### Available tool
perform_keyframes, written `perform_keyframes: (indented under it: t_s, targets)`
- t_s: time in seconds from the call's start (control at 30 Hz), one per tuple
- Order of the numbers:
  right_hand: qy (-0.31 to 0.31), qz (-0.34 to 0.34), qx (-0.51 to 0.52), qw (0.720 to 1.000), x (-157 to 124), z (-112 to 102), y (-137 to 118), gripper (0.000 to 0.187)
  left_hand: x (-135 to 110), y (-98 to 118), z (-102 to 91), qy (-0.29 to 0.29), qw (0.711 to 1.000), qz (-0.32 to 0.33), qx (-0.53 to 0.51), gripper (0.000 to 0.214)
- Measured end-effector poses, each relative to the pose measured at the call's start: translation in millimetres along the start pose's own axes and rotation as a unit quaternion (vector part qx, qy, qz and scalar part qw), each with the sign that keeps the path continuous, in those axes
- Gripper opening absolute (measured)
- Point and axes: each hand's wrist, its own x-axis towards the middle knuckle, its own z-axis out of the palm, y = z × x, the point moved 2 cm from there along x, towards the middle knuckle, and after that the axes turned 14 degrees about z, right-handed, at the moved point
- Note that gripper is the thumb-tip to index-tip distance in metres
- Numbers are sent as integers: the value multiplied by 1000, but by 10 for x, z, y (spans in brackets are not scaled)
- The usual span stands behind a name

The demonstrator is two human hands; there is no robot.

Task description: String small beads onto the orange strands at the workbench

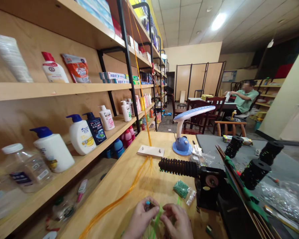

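Observation:
My left hand [140, 218] is at the bottom edge of the wooden table [124, 179], its fingers pinched on a small blue and dark piece [148, 203]. Close beside it, my right hand [176, 221] has its fingers curled in over thin green cords [156, 219] that run between the two hands. What the right fingers grip is hidden. A bundle of orange cords [129, 192] lies across the table to the left and rises to the shelf above. A small bag of green beads [181, 188] lies just beyond my hands.
A black ribbed spindle tool [189, 168] stands right of my hands, with black spools [254, 169] behind it. A blue desk lamp [183, 141] and a white pegged block [150, 151] sit farther back. Shelves of bottles [81, 134] line the left. A seated person [244, 99] is far right.

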Motion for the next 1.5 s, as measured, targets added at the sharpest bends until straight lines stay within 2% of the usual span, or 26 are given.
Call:
perform_keyframes:
  t_s: [0.13,0.43,0.67,0.8,0.9,0.97,1.1,1.2,1.27,1.4,1.5]
  targets:
    - [3,-19,-9,1000,-12,-9,-44,6,4,-6,-7,3,1000,7,0,20]
    - [3,-49,-42,998,-12,-5,-88,13,2,-69,-15,-10,1000,13,18,17]
    - [15,-37,-35,999,-31,6,-107,10,12,-105,-37,-8,1000,15,14,19]
    - [-17,-40,-28,999,16,34,7,12,40,-147,-50,-12,1000,21,8,20]
    - [-21,-41,-59,997,61,52,102,4,62,-142,-57,3,999,33,7,23]
    - [-16,-42,-75,996,70,55,117,11,62,-132,-53,5,999,39,13,23]
    - [-28,-43,-81,995,48,37,57,18,33,-125,-33,-9,999,37,27,17]
    - [-42,-34,-75,996,35,3,19,9,21,-101,-24,-12,999,28,33,15]
    - [-47,-23,-78,996,37,-19,9,17,25,-68,-21,-7,999,24,31,16]
    - [-38,-21,-109,993,54,-32,-17,6,41,-27,-20,1,999,33,34,13]
    - [-28,-38,-121,992,63,-17,-24,13,44,-62,-24,-12,998,45,51,11]
